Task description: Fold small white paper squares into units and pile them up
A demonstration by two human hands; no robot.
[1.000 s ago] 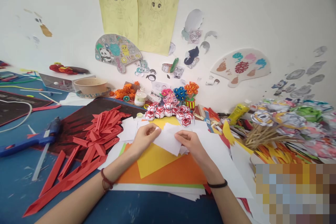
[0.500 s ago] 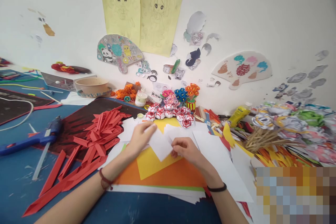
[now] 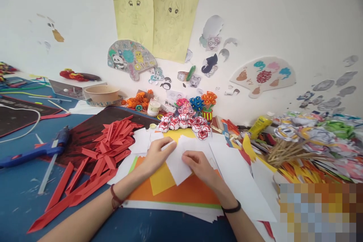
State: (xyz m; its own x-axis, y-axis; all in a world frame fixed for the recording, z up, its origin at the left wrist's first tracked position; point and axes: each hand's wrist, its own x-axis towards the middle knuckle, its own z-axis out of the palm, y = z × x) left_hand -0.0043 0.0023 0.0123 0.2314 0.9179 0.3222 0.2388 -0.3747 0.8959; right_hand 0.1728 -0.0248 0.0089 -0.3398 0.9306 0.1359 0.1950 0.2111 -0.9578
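Between my hands is a small white paper sheet (image 3: 178,164), tilted above a stack of coloured paper. My left hand (image 3: 159,155) pinches its upper left edge between thumb and fingers. On its right side, my right hand (image 3: 200,164) grips the sheet with thumb and forefinger, the other fingers curled. Underneath lie a yellow sheet (image 3: 161,183) and a wider orange sheet (image 3: 193,191), with green and white edges showing below. Another white paper piece (image 3: 194,143) shows just behind the right hand.
Folded red paper strips (image 3: 110,147) are piled at left, beside a blue glue gun (image 3: 53,147). Red-and-white paper flowers (image 3: 183,121) stand behind the stack. Large white sheets (image 3: 239,174) lie at right, near stemmed paper flowers (image 3: 286,134). A bowl (image 3: 102,93) sits at back left.
The small white sheet has turned more upright and its lower corner has come down and right. My right hand has shifted slightly lower, and my left hand slightly right. The view has shifted slightly.
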